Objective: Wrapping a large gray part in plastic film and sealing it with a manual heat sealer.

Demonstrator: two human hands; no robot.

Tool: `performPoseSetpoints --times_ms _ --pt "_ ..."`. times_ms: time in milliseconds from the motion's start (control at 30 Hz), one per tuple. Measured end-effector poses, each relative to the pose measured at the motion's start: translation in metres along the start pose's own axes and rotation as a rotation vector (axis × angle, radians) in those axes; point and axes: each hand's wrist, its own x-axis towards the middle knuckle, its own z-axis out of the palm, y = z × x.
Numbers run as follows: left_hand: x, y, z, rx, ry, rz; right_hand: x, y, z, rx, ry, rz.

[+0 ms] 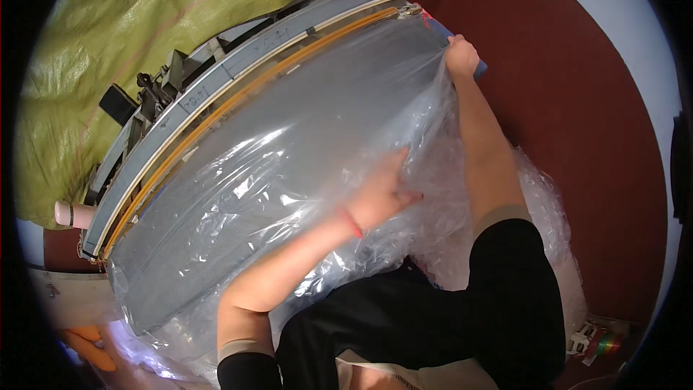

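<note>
A wide sheet of clear plastic film (289,130) spreads in front of me, glossy and wrinkled toward my body. My right hand (462,56) is closed on the film's far right edge, drawing creases toward its fist. Over the middle of the sheet is my left hand (382,191), slightly blurred, with its fingers apart and a red band (351,222) on the wrist. Whether it touches the film, I cannot tell. Along the sheet's far side runs a long metal frame (238,65) with an orange strip (245,92). A blue piece (481,68) shows beside my right hand.
Crumpled clear film (545,209) bunches at my right. Behind the frame hangs a yellow-green woven tarp (166,0). A pink cylinder (72,214) sticks out at the frame's left end. The floor (570,79) is dark red, and a multicoloured roll (605,344) lies lower right.
</note>
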Motion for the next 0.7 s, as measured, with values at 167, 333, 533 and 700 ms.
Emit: performPoseSetpoints --times_ms 167,333,533,700 --pt "-0.014 -0.008 0.022 0.629 -0.081 0.015 0.002 0.006 0.004 -0.017 0.023 -0.022" --pt "-0.032 -0.013 0.026 0.515 0.221 0.120 0.001 0.004 0.003 0.005 0.058 -0.039" --pt "-0.048 -0.001 0.026 -0.432 -0.315 -0.282 0.001 0.001 0.001 -0.024 -0.003 -0.018" --pt "-0.069 0.069 -0.007 -0.261 -0.519 0.638 0.000 0.004 -0.004 -0.016 -0.015 -0.009"
